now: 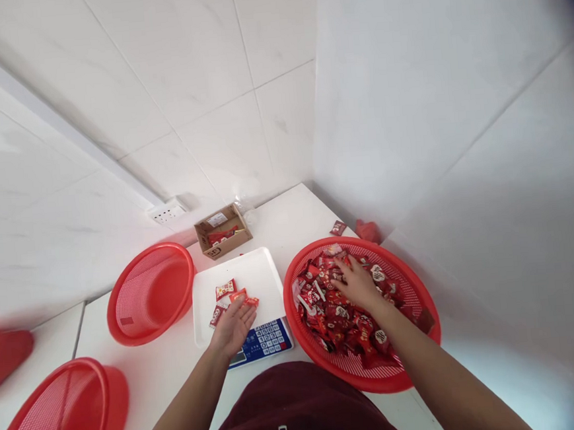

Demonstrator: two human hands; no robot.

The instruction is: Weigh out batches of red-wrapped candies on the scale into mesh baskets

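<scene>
My left hand (234, 328) lies palm up at the front edge of a white tray (256, 267) on a digital scale (267, 341). Its fingers are stretched out and hold nothing I can see. Just beyond the fingertips is an orange-red wrapped candy (244, 299). A red and cream packet (226, 289) and a dark red packet (218, 314) rest on the tray close by. My right hand (356, 282) reaches into a red plastic basket (425, 290) heaped with wrapped candies (341, 311). Spread fingers touch the top of the heap.
A small cardboard box (223, 234) with red packets stands behind the scale. To the left are a red basket (148, 292) and another red basket (59, 418) nearer me. One packet (338, 227) lies behind the candy basket, by the wall. A power socket (168, 211) is on the wall.
</scene>
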